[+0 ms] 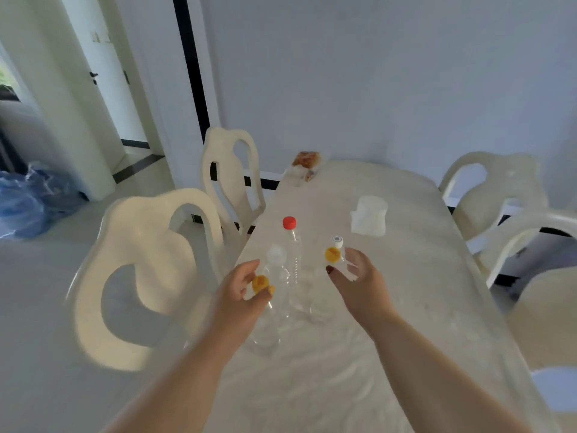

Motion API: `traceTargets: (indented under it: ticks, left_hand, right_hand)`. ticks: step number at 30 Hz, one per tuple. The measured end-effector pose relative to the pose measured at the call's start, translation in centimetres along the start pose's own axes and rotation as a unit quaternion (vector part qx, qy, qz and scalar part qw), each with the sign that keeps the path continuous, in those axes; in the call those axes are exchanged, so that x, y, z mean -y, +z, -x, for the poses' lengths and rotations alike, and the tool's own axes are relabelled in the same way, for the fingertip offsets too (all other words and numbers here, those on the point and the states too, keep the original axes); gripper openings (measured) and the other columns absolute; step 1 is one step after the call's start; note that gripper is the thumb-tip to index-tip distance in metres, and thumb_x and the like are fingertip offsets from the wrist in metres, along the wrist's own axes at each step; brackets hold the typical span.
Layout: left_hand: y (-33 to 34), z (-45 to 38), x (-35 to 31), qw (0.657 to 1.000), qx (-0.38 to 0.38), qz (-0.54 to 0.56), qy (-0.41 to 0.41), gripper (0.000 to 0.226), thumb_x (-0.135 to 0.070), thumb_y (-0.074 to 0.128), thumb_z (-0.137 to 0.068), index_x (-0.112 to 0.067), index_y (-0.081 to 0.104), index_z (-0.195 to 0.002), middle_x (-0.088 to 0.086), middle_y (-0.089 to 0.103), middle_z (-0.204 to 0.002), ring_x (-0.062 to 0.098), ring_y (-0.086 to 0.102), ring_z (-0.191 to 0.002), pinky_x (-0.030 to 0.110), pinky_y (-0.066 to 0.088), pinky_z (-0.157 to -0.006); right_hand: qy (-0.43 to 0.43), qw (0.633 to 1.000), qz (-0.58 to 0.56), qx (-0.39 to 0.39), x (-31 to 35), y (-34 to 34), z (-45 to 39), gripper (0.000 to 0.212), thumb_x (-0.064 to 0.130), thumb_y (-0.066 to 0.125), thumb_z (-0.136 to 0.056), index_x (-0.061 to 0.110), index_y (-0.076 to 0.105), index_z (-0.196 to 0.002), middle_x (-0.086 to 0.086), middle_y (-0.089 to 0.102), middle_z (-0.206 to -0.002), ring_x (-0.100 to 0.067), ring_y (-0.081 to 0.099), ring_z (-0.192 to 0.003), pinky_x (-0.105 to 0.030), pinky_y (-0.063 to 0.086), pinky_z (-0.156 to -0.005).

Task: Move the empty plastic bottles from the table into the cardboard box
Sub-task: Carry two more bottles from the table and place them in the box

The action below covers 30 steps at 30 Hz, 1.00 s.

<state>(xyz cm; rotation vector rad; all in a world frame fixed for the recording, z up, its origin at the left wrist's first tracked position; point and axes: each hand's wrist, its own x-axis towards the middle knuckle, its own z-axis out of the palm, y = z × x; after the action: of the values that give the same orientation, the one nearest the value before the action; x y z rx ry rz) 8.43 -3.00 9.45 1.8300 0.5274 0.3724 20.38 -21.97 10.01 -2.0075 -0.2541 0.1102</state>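
Note:
Several empty clear plastic bottles stand close together on the white table (pixel 406 307). The tallest has a red cap (pixel 289 222); a white-capped bottle (pixel 276 253) stands just in front of it. My left hand (pixel 239 295) reaches in from the left with its fingers apart, and the cap of a yellow-capped bottle (pixel 260 283) lies between thumb and fingers. My right hand (pixel 357 284) is spread open beside a second yellow-capped bottle (pixel 332 254) and a small bottle with a printed white cap (pixel 337 241), holding nothing. No cardboard box is in view.
A white translucent container (pixel 368 218) stands further back on the table, and a wrapped food item (pixel 306 159) sits at the far end. White chairs (pixel 140 260) line the left side, and more chairs (pixel 505 195) the right. Blue plastic bags (pixel 28 201) lie on the floor at left.

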Motion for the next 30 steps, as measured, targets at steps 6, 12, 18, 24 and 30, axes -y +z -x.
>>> traceTargets:
  ticks: [6,12,18,24,30]
  left_hand:
    - [1.3,-2.4,3.9,0.998,-0.009,-0.06,-0.013,0.047,-0.034,0.076,-0.068,-0.048,0.06,-0.11,-0.02,0.068,-0.106,0.012,0.064,-0.103,0.03,0.048,-0.091]
    - [1.5,-3.2,5.1,0.997,-0.046,-0.064,-0.006,0.027,-0.029,0.081,-0.071,-0.041,0.07,-0.092,-0.025,0.074,-0.089,0.0,0.067,-0.091,0.03,0.052,-0.08]
    - [1.7,-2.9,6.1,0.997,-0.064,-0.035,-0.001,0.03,-0.055,0.074,-0.062,-0.051,0.07,-0.091,-0.032,0.071,-0.077,-0.007,0.06,-0.068,0.03,0.051,-0.069]
    - [1.5,-2.7,5.9,0.999,-0.04,-0.016,0.018,0.029,-0.051,0.078,-0.062,-0.053,0.074,-0.091,-0.026,0.077,-0.096,0.007,0.072,-0.102,0.047,0.056,-0.097]
    - [1.7,-1.6,4.2,0.998,0.008,-0.025,0.058,0.028,-0.053,0.075,-0.066,-0.05,0.073,-0.094,-0.032,0.075,-0.098,-0.014,0.066,-0.097,0.024,0.05,-0.087]
  right_hand:
    - [0.038,0.997,0.067,0.006,-1.4,2.4,-3.2,0.053,0.039,0.07,-0.085,0.021,0.052,-0.132,0.001,0.061,-0.131,-0.022,0.054,-0.126,-0.03,0.04,-0.09]
    - [0.033,0.996,0.077,-0.016,-2.5,3.3,-4.8,0.023,0.037,0.071,-0.085,0.023,0.06,-0.1,0.005,0.061,-0.096,-0.022,0.059,-0.096,-0.027,0.036,-0.075]
    - [0.019,0.998,0.052,-0.035,-3.4,3.7,-5.5,0.016,0.038,0.07,-0.086,0.025,0.061,-0.09,0.013,0.059,-0.079,-0.017,0.055,-0.081,-0.029,0.038,-0.067]
    - [0.003,0.997,0.05,-0.052,-3.7,2.7,-4.4,0.013,0.038,0.071,-0.085,0.029,0.062,-0.089,0.022,0.061,-0.079,-0.012,0.058,-0.081,-0.014,0.04,-0.062]
    - [-0.038,0.995,0.059,-0.073,-2.5,-0.8,-1.7,0.013,0.045,0.07,-0.084,0.039,0.061,-0.09,0.022,0.065,-0.09,-0.007,0.061,-0.092,-0.027,0.044,-0.071]
